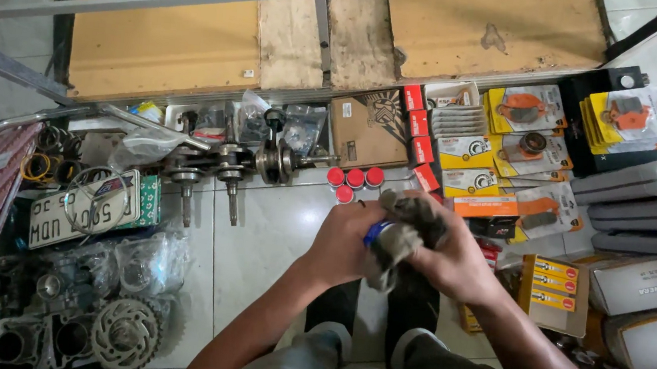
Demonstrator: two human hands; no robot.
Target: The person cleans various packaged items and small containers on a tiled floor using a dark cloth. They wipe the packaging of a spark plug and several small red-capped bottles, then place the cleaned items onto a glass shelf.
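**Both hands wiping small part w/ rag over tiled floor**

Over the tile floor (275, 235), mid-frame, both hands meet at chest height. Left hand (339, 246) has fingers closed round a small blue-and-white object (376, 233), prob. a small can or tube; can't tell which, mostly hidden. Right hand (457, 265) has fingers closed on a grey dirty rag (408, 228), wrapped over the object's top, so likely one hand steadies while the other rubs.

Parts lie spread on the floor w/in arm's reach, sorted by kind. Crankshafts (234, 167) sit in a row ahead-left. Small red-capped pots (353, 180) cluster just beyond the hands. Packs of brake pads (522, 131) in yellow/orange cards overlap at upper right, grey boxes (640, 198) stacked beside them. Sprocket (124, 335) and bagged engine bits at lower left, a number plate (73, 212) above those.

Room: white glossy tiles, a worn wooden board (167, 24) w/ metal bars across the far side. Looks like a cramped workshop/shop corner.
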